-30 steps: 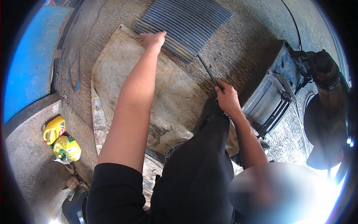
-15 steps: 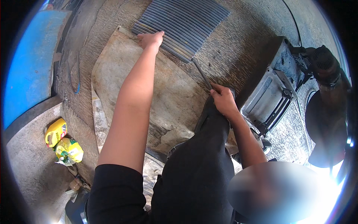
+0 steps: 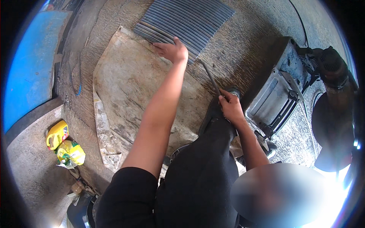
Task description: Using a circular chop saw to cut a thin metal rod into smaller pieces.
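Closest to the camera are the person's black sleeve and a leg in dark trousers (image 3: 205, 171), bent over a worn, dirty sheet of cardboard (image 3: 129, 87) that lies flat on the rough concrete ground (image 3: 243, 49). The cardboard is the thing to find all the rest by. Just off its right edge, the right hand (image 3: 230, 108) is closed tight around the end of a thin, dark metal rod (image 3: 211, 79). The rod slants up from that hand toward the far right corner of the cardboard. At the far edge of the cardboard, the left hand (image 3: 173, 50) lies flat with its fingers spread; it holds nothing and presses down where the cardboard meets a ribbed grey metal panel (image 3: 186, 19). The panel rests on the ground just past the far edge of the cardboard, and its near corner touches or lies over the cardboard. To the right of the cardboard, past the right hand, stands a grimy metal machine housing (image 3: 275, 95). To the left of the cardboard, near its near corner, a yellow plastic jug (image 3: 57, 133) sits beside a yellow and green bag (image 3: 70, 154). Further left of the cardboard stands a big blue panel (image 3: 26, 72).
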`<state>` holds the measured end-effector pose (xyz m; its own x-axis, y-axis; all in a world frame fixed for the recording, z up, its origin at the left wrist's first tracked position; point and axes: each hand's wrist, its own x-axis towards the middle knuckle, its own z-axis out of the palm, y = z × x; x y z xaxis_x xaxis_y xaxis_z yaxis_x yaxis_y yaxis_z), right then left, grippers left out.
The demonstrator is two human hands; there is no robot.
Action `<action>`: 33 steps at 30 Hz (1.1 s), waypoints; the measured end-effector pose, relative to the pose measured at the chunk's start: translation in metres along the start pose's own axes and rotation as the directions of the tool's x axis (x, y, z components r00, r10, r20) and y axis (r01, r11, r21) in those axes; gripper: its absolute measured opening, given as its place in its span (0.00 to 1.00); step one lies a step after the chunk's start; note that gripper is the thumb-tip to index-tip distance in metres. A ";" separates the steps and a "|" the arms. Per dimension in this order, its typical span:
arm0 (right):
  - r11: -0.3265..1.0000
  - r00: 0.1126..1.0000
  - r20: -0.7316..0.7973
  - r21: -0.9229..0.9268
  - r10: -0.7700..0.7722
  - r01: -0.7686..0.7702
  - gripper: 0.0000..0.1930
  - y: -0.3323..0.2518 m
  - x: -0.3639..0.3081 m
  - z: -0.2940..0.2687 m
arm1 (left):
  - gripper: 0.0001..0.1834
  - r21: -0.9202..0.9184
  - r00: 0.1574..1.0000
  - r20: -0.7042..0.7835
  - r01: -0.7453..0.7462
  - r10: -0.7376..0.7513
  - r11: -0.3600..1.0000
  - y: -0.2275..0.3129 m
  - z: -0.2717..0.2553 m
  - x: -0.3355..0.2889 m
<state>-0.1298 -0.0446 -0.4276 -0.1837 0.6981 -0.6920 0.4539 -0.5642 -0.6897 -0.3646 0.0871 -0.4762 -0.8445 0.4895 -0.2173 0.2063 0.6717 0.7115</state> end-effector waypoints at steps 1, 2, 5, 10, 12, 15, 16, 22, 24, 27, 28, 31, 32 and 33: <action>1.000 1.000 -0.004 0.012 -0.016 0.016 0.20 0.002 -0.001 -0.002 | 0.50 0.005 1.000 0.004 0.010 -0.010 1.000 -0.005 0.002 -0.003; 1.000 1.000 -0.011 0.000 -0.017 0.017 0.20 0.003 -0.003 -0.004 | 0.46 -0.056 0.999 -0.012 -0.041 0.040 0.998 -0.009 0.002 -0.005; 0.997 0.999 -0.035 -0.079 -0.029 0.026 0.20 0.007 -0.005 -0.007 | 0.37 -0.206 0.996 -0.049 -0.076 0.068 0.975 -0.016 -0.005 0.006; 1.000 0.998 -0.056 -0.031 -0.008 0.006 0.20 0.009 -0.004 -0.001 | 0.19 -0.355 0.991 -0.077 -0.130 0.110 0.926 -0.024 -0.019 0.022; 1.000 0.999 -0.045 -0.017 0.000 0.000 0.19 0.009 -0.003 0.002 | 0.19 -0.353 0.989 -0.079 -0.145 0.125 0.924 -0.027 -0.023 0.027; 1.000 0.999 -0.032 0.016 0.009 -0.009 0.19 0.008 -0.004 0.003 | 0.22 -0.347 0.994 -0.003 -0.107 0.113 0.932 -0.033 -0.034 0.040; 0.999 0.999 -0.032 0.050 -0.001 0.003 0.19 0.008 -0.006 0.002 | 0.22 -0.330 0.996 0.014 -0.076 0.085 0.941 -0.034 -0.036 0.043; 0.999 0.994 -0.111 0.028 -0.022 0.025 0.19 0.006 -0.006 -0.009 | 0.27 -0.341 0.993 0.113 0.001 0.039 0.940 -0.041 -0.032 0.060; 0.998 0.992 -0.112 -0.017 -0.056 0.054 0.20 0.004 -0.002 -0.012 | 0.26 -0.297 0.986 0.154 -0.018 0.067 0.955 -0.049 -0.037 0.065; 0.992 0.983 -0.136 -0.042 -0.120 0.115 0.20 0.002 0.001 -0.016 | 0.23 -0.272 0.957 0.215 -0.133 0.195 0.953 -0.059 -0.042 0.073; 0.985 0.975 -0.148 -0.050 -0.168 0.162 0.20 0.002 0.001 -0.018 | 0.22 -0.268 0.951 0.223 -0.150 0.213 0.952 -0.061 -0.040 0.076; 0.976 0.968 -0.134 -0.063 -0.213 0.207 0.20 0.002 0.002 -0.024 | 0.19 -0.330 0.968 0.141 -0.152 0.208 0.932 -0.065 -0.030 0.078; 0.981 0.973 -0.126 -0.054 -0.194 0.188 0.20 0.003 0.003 -0.026 | 0.19 -0.352 0.983 0.157 -0.039 0.100 0.935 -0.065 -0.028 0.078; 0.977 0.970 -0.126 -0.089 -0.206 0.195 0.21 0.004 0.005 -0.027 | 0.19 -0.348 0.980 0.146 -0.079 0.137 0.934 -0.065 -0.025 0.078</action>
<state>-0.1054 -0.0315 -0.4275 -0.1619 0.8491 -0.5028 0.4854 -0.3751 -0.7897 -0.4559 0.0679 -0.5225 -0.7266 0.6532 -0.2130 0.0876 0.3956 0.9142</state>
